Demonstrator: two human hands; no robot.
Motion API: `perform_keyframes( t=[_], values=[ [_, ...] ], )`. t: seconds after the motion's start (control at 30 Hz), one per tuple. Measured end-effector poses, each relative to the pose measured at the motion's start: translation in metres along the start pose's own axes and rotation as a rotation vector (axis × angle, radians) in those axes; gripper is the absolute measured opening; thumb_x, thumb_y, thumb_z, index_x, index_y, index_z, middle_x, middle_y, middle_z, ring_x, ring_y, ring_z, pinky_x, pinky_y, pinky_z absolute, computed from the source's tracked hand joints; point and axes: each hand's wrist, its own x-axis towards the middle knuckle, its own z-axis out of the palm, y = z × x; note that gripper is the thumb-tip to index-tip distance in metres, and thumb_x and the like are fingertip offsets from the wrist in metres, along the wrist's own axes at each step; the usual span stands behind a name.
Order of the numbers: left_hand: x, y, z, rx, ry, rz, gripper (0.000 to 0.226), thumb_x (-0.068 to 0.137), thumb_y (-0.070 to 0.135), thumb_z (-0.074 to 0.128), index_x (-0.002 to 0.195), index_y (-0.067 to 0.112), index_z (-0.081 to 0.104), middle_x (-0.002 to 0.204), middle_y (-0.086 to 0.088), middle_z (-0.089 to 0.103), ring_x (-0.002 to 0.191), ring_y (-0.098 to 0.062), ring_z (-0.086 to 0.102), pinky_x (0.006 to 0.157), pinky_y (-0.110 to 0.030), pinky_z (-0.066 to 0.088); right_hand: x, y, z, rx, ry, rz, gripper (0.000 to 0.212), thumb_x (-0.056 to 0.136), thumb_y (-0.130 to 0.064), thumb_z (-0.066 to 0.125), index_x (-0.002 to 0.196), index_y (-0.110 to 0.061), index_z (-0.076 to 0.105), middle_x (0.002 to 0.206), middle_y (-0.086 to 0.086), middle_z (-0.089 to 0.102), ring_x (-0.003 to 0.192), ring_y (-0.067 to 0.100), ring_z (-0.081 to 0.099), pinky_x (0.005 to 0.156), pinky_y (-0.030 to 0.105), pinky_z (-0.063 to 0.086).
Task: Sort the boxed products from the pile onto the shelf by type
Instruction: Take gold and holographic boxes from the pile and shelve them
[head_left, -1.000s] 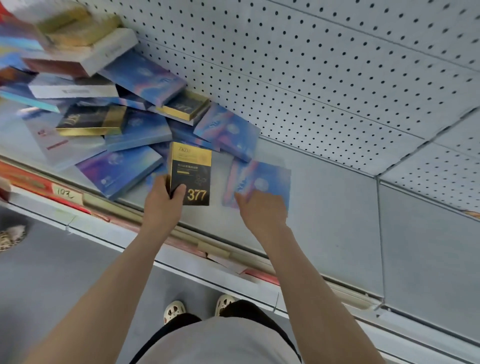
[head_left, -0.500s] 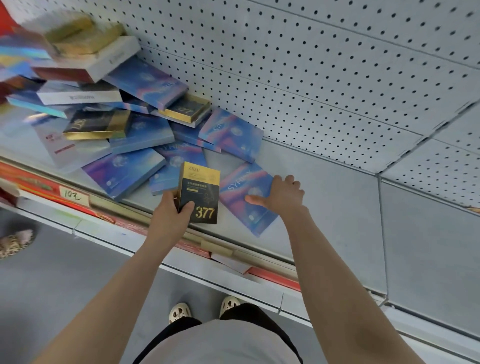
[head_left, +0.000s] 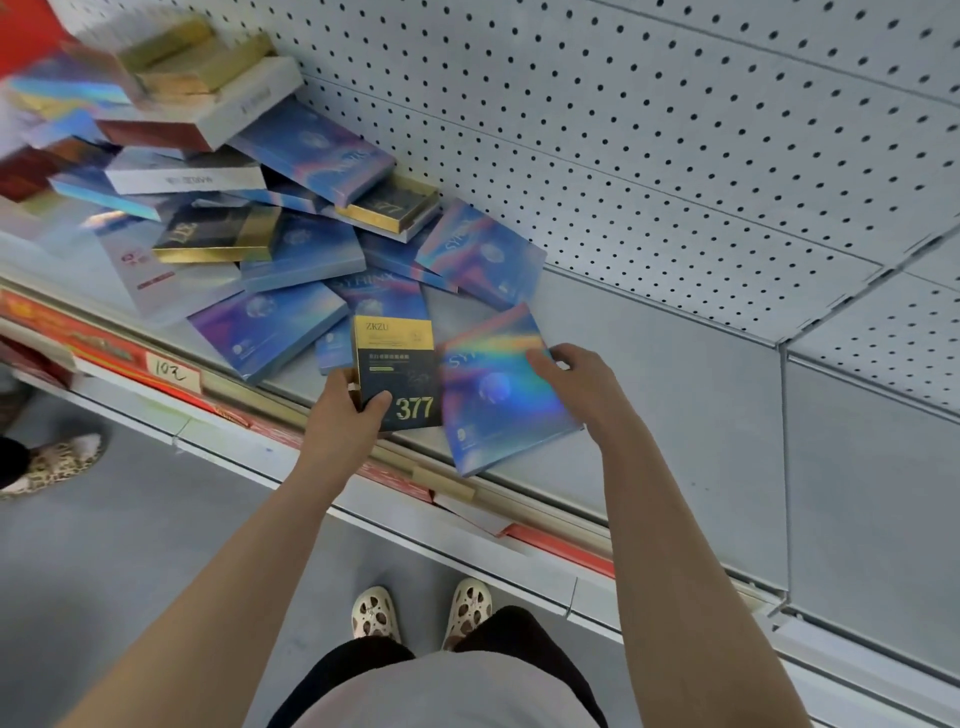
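My left hand (head_left: 345, 410) grips a black and gold box marked 377 (head_left: 397, 371) by its lower left corner, held upright over the shelf's front edge. My right hand (head_left: 576, 379) holds a blue holographic box (head_left: 498, 395) by its right edge, tilted up off the grey shelf (head_left: 675, 395). The pile of boxes (head_left: 249, 208) spreads over the shelf's left part: several blue holographic ones, black and gold ones, white ones and red ones, overlapping at odd angles.
A perforated back panel (head_left: 623, 130) rises behind the shelf. A price strip with a handwritten tag (head_left: 169, 371) runs along the front edge. My feet in pale sandals (head_left: 421, 610) stand below. Another person's patterned shoe (head_left: 52, 462) is at the left.
My right hand went from pressing flat on the blue holographic box to gripping its right edge and lifting it towards me. The left hand kept the 377 box, shifting slightly right.
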Motion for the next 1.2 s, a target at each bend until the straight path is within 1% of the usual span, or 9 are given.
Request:
perform_keyframes(
  t=[0.07,0.13,0.27,0.43,0.57,0.7,0.87,1.1,1.2],
  values=[
    [0.001,-0.002,0.001,-0.249,-0.017,-0.078,0.024,0.099,0.015,0.053,0.123,0.013,0.048,0.115,-0.008,0.064,0.092,-0.022,0.067,0.079,-0.035,0.059,-0.008,0.005,-0.002,0.087,0.035,-0.001,0.033,0.093,-0.05,0.057,0.103,-0.02,0.066,0.083,-0.004,0.061,0.079,0.021,0.058,0.061,0.027,0.039],
    [0.001,-0.001,0.003,-0.422,-0.04,-0.14,0.023,0.101,0.013,0.05,0.123,0.009,0.051,0.111,-0.011,0.066,0.085,-0.02,0.069,0.07,-0.029,0.061,-0.017,0.014,-0.004,0.171,0.113,0.008,0.029,0.091,-0.049,0.059,0.097,-0.02,0.064,0.087,-0.001,0.066,0.081,0.023,0.062,0.064,0.03,0.046],
    [0.0,0.0,0.005,-0.494,-0.135,-0.153,0.027,0.102,0.018,0.049,0.126,0.007,0.052,0.115,-0.01,0.066,0.093,-0.023,0.07,0.072,-0.031,0.061,-0.05,0.03,-0.012,0.492,0.293,0.081,0.033,0.08,-0.05,0.064,0.089,-0.017,0.065,0.091,0.001,0.068,0.076,0.02,0.064,0.066,0.036,0.051],
    [-0.005,0.007,0.004,-0.422,-0.378,-0.074,0.033,0.099,0.019,0.055,0.131,0.011,0.05,0.123,-0.012,0.063,0.102,-0.027,0.069,0.078,-0.033,0.061,-0.112,0.048,-0.012,0.736,0.546,0.148,0.016,0.094,-0.029,0.064,0.085,-0.016,0.065,0.076,-0.003,0.062,0.062,0.01,0.056,0.051,0.019,0.042],
    [-0.021,0.011,0.007,-0.312,-0.539,0.033,0.03,0.097,0.019,0.059,0.126,0.012,0.054,0.117,-0.01,0.068,0.102,-0.025,0.069,0.093,-0.043,0.055,-0.173,0.058,-0.002,0.839,0.747,0.202,0.016,0.094,-0.026,0.065,0.083,-0.015,0.063,0.077,0.0,0.063,0.068,0.016,0.057,0.057,0.023,0.043],
    [-0.05,0.018,0.021,-0.219,-0.671,0.123,0.029,0.097,0.022,0.058,0.126,0.017,0.056,0.115,-0.002,0.07,0.102,-0.019,0.069,0.083,-0.034,0.057,-0.232,0.075,0.006,0.936,0.881,0.266,0.014,0.093,-0.025,0.065,0.085,-0.014,0.062,0.074,-0.003,0.067,0.064,0.015,0.06,0.056,0.025,0.045],
    [-0.1,0.028,0.062,-0.143,-0.822,0.166,0.029,0.096,0.023,0.06,0.125,0.019,0.055,0.114,-0.001,0.07,0.095,-0.023,0.072,0.082,-0.042,0.059,-0.297,0.11,0.0,0.998,1.053,0.334,0.012,0.095,-0.018,0.063,0.087,-0.01,0.062,0.072,0.0,0.063,0.053,0.009,0.058,0.049,0.017,0.042],
    [-0.186,0.043,0.147,-0.056,-0.991,0.242,0.027,0.097,0.026,0.058,0.123,0.017,0.056,0.112,-0.004,0.071,0.095,-0.025,0.072,0.083,-0.04,0.058,-0.365,0.195,-0.037,1.094,1.205,0.386,0.013,0.093,-0.024,0.066,0.093,-0.011,0.063,0.087,0.008,0.064,0.063,0.014,0.06,0.049,0.021,0.047],
    [-0.239,0.052,0.196,-0.1,-1.019,0.238,0.027,0.098,0.021,0.056,0.124,0.01,0.055,0.114,-0.009,0.069,0.098,-0.024,0.07,0.077,-0.032,0.06,-0.398,0.245,-0.07,1.091,1.235,0.401,0.012,0.095,-0.022,0.064,0.094,-0.011,0.064,0.085,0.004,0.067,0.059,0.011,0.061,0.048,0.02,0.046]
  ],
)
